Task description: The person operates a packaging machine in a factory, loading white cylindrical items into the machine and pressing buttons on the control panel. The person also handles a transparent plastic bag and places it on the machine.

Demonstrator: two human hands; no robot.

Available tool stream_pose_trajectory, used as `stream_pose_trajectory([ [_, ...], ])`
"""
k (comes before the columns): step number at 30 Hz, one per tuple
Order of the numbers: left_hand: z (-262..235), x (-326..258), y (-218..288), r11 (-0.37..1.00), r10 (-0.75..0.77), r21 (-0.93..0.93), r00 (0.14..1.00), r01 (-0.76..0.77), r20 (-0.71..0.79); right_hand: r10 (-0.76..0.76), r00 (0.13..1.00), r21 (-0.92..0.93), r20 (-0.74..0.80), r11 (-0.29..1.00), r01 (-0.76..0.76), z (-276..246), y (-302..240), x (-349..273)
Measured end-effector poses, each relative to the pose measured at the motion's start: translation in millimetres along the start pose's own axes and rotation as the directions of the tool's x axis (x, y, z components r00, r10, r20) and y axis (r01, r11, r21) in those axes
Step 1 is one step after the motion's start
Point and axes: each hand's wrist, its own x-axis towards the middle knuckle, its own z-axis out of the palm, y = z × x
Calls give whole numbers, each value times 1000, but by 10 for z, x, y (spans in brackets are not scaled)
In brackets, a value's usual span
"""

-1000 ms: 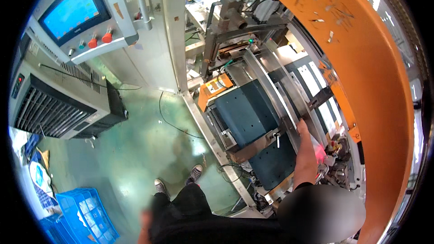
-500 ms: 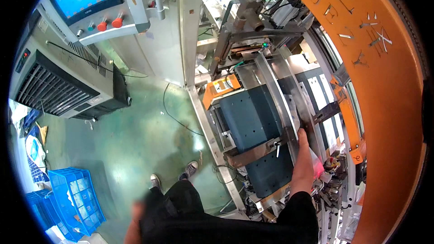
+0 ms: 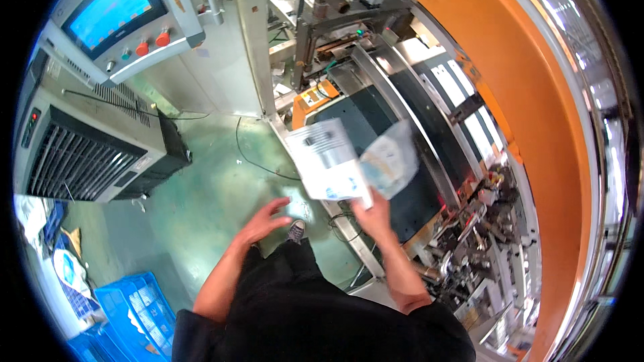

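The white plastic bag (image 3: 325, 161) is raised in front of me, over the near edge of the machine, tilted, its lower right corner at my right hand (image 3: 373, 211). A cloudy piece of plastic (image 3: 392, 161) fans out beside it from the same grip; blur prevents me from telling whether this is a second bag or part of the first. Half a second earlier, my right hand was reaching in between the metal rails (image 3: 402, 108); it is now clear of them, with the plastic in it. My left hand (image 3: 265, 221), then low and blurred at my side, is now up in front of me.

My right fingers are closed, pinching the bag's corner. My left fingers are loosely spread and slightly curled, well open, with nothing in them, above the green floor (image 3: 194, 194) and near my shoe (image 3: 296, 230).

Beneath the plastic lies the dark belt (image 3: 419, 211), with the rails running along its far side.

At lower left stands a blue crate (image 3: 114, 298) with pale items inside, too unclear to identify. Just beside it, lower down, is another blue crate (image 3: 100, 345), cut off by the picture's rim; its contents I cannot tell
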Motion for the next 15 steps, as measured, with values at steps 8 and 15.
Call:
stream_pose_trajectory([
  [8,301,-37,583,979,80,-201,973,-35,218,196,960,86,202,972,-217,471,-840,-1046],
  [15,31,-532,730,956,243,-28,737,-291,631,398,917,851,-20,488,-193,772,-1154,-1652],
])
